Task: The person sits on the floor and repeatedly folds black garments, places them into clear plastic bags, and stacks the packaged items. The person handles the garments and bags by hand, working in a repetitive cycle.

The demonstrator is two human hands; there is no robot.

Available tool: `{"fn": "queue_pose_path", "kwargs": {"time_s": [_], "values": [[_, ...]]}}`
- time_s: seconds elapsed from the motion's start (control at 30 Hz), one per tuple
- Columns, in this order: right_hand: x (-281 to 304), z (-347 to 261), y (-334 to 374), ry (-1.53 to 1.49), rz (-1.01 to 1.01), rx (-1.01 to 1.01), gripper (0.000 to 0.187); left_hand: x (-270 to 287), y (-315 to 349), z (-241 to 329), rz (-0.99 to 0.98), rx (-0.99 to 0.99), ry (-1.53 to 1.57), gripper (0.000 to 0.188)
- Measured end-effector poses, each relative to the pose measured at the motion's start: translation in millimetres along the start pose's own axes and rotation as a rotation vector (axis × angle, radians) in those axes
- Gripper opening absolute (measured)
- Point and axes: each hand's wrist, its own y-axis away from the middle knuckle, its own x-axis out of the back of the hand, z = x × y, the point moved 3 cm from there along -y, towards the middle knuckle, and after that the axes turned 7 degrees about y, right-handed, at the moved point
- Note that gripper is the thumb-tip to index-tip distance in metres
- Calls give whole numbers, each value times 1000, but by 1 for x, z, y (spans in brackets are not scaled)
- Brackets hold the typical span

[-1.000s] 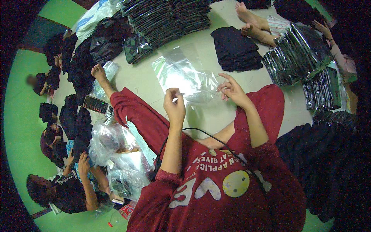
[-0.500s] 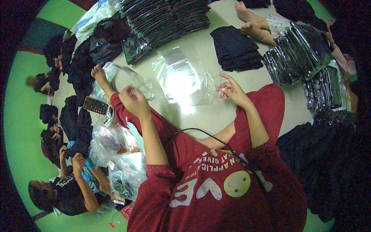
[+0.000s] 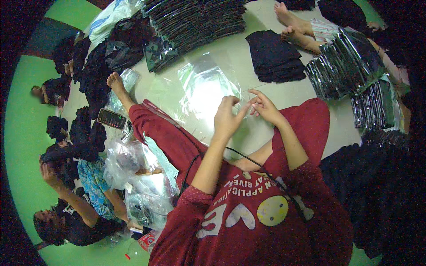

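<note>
My left hand [image 3: 227,119] is raised over the floor before my lap, its thumb spread away from its curved fingers. Close on its right, my right hand [image 3: 267,108] has the index finger stretched out and the thumb near the other fingertips, which seem to pinch the edge of a thin clear plastic film, hard to make out. The fingertips of both hands nearly meet. On the pale floor beyond them lie flat clear plastic bags [image 3: 206,82], shining under a bright glare. A folded black garment stack [image 3: 274,55] sits past my right hand.
Black packets in clear bags form a large stack [image 3: 195,22] at the back and more piles [image 3: 339,66] at the right. A phone [image 3: 112,119] lies by my left leg, near crumpled plastic bags [image 3: 146,195]. A co-worker [image 3: 75,217] sits at the lower left; another person's feet [image 3: 295,29] show at the back.
My left hand has moved right, from above my left knee to beside my right hand. The clear film near my left foot has shifted. The co-worker's arm has moved left.
</note>
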Motion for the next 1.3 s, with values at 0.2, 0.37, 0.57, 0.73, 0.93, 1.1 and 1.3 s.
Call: {"fn": "queue_pose_path", "kwargs": {"time_s": [0.2,0.37,0.57,0.73,0.93,1.1,1.3], "values": [[0,0,10,13,-21,43,50,-19,5,-7,-154,308,199,14],[-7,-10,4,-44,-99,79,57,-3,16,-27,-134,407,420,9],[2,-12,5,34,-45,-40,53,27,19,-36,94,584,749,10],[12,-16,6,-11,-3,8,55,25,15,-27,-39,603,1055,16],[-18,-7,6,22,-43,139,55,-22,28,-10,-134,635,888,62],[-21,-2,2,19,-102,175,56,-25,34,-12,119,568,858,43],[13,-1,5,61,-17,75,54,9,30,-45,56,683,680,25]]}}
